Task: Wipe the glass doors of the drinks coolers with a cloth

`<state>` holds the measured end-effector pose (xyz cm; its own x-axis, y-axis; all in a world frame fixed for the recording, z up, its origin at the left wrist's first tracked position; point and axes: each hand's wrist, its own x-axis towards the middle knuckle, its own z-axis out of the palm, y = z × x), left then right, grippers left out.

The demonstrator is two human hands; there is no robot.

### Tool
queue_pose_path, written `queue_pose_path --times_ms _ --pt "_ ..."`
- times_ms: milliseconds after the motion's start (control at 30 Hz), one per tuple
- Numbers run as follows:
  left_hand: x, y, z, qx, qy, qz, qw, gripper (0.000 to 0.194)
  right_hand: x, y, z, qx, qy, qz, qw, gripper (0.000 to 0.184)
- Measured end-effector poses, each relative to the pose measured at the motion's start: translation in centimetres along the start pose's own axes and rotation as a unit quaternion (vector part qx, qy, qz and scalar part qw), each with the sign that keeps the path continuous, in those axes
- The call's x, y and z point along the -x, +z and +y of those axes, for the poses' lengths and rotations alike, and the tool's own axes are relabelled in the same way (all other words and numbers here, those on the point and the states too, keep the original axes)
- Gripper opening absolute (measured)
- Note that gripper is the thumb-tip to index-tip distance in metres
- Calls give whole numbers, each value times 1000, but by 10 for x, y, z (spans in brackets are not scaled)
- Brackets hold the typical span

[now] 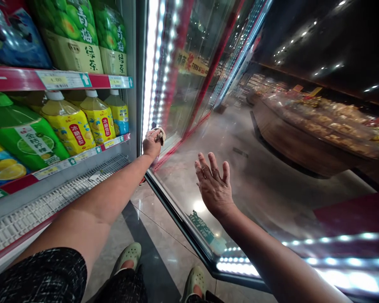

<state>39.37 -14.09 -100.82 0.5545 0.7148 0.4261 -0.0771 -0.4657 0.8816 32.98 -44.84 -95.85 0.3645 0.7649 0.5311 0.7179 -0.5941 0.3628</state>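
An open glass cooler door (265, 176) swings out in front of me, misted and full of shop reflections. My left hand (152, 142) reaches to the door's inner edge near the hinge side, its fingers closed round a small pale cloth (161, 135) pressed to the glass. With fingers spread and nothing in it, my right hand (214, 185) lies flat against the glass lower down.
Cooler shelves (60, 80) on the left carry green tea packs (70, 33), yellow drink bottles (68, 124) and a green bottle (25, 139), with price tags along the rails. A white grille (50, 202) runs below. My two feet in pale clogs (129, 254) stand on shiny tiles.
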Motion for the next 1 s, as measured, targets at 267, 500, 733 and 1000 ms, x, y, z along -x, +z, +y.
queue_pose_path --times_ms 267,500,733,1000 --pt "20 -2 12 -13 15 -16 1000 37 -3 7 -1 -5 9 16 1000 56" --pt "33 1 19 -8 -4 -21 1000 40 -5 7 -2 19 -6 23 1000 51" --pt "52 9 21 9 6 -28 1000 40 -5 8 1 -24 3 -31 999 55" --pt "50 15 16 2 11 -14 1000 39 -4 3 2 -17 -5 -13 1000 49"
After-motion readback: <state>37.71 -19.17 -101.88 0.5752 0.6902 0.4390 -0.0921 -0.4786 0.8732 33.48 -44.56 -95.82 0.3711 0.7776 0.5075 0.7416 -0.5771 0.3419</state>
